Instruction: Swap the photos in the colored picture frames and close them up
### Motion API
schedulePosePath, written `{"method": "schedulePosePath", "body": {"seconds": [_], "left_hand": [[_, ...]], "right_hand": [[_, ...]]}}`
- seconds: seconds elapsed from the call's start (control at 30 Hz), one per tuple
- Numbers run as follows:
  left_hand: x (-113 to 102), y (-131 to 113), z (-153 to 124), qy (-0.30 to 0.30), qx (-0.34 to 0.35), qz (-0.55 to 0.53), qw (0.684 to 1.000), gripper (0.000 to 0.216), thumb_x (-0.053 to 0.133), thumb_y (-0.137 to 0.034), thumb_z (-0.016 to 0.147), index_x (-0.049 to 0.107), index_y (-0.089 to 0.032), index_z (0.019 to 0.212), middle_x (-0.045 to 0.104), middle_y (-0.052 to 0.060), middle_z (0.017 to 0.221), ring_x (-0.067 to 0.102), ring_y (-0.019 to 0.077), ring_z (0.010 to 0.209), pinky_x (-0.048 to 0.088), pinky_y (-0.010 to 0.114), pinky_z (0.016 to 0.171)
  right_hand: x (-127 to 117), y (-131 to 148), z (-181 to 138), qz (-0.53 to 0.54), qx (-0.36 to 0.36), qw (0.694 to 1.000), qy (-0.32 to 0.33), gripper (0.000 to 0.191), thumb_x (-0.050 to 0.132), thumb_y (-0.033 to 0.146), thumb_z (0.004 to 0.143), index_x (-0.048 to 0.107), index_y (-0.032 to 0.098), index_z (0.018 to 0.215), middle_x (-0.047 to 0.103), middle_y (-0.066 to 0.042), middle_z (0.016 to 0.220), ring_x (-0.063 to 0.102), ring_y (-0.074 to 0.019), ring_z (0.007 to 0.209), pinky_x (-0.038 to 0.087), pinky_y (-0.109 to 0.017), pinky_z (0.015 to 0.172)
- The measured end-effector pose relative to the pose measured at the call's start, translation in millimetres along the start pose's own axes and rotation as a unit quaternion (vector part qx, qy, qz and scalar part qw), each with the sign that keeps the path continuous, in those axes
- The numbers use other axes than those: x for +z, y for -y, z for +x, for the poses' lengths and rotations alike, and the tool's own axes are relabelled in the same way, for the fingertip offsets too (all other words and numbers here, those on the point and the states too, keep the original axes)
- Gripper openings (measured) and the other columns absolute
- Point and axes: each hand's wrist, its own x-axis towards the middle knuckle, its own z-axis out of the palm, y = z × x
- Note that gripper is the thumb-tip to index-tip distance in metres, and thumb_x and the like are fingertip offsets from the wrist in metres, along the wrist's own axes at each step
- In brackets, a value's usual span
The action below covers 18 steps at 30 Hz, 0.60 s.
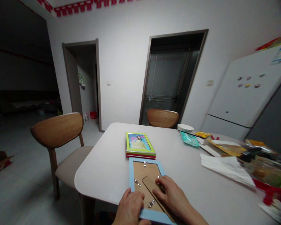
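A light blue picture frame (131, 170) lies face down near the table's front edge, its brown backing board (139, 170) showing. The board carries several small metal clips (137, 182) and a fold-out stand (148, 181). My left hand (130, 206) is closed over the frame's lower left side. My right hand (172, 193) bends over the right side, its fingertips at a metal clip (158, 177) there; the fingers partly cover it. Just beyond lies a stack of frames, the top one a green picture frame (140, 143) with a picture of a figure in a yellow dress.
Both hands rest over a white table (103, 168). On its right are a teal packet (189, 139), a white bowl (185, 127), white paper (227, 168) and a clear container (270, 168). Wooden chairs (61, 129) stand left and behind; a white fridge (243, 97) is at right.
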Motion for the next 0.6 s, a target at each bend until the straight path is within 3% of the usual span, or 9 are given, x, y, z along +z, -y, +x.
{"method": "schedulePosePath", "body": {"seconds": [0.23,0.43,0.6], "left_hand": [[-8.3,-7.8,1.0,0.012,-0.015,-0.003,1.0,0.056,0.073,-0.022,0.05,0.049,-0.014,0.1,0.058,0.009,0.105,0.051,0.0233,0.098,0.028,0.046,0.096],[-3.7,-4.8,-1.7,0.011,-0.004,-0.011,1.0,0.055,0.072,-0.021,0.052,0.049,-0.015,0.101,0.056,0.008,0.108,0.049,0.0231,0.101,0.026,0.046,0.097],[-4.9,-5.7,-2.7,0.005,-0.006,-0.02,1.0,0.046,0.07,-0.021,0.054,0.051,-0.017,0.096,0.056,0.008,0.109,0.049,0.0225,0.101,0.025,0.046,0.097]], "right_hand": [[-2.8,-6.4,-2.0,-0.012,0.004,1.0,-0.005,0.02,0.042,0.03,0.074,0.058,0.018,0.077,0.055,-0.007,0.081,0.048,-0.0195,0.083,0.036,-0.029,0.075],[-2.4,-11.9,-10.7,-0.027,0.045,0.998,-0.035,0.03,0.042,0.037,0.074,0.057,0.016,0.091,0.052,-0.009,0.09,0.047,-0.0206,0.087,0.036,-0.031,0.079],[-4.1,-12.2,-5.0,-0.069,0.015,0.997,-0.023,0.029,0.037,0.035,0.078,0.061,0.02,0.084,0.053,-0.008,0.086,0.047,-0.0202,0.082,0.036,-0.03,0.075]]}}
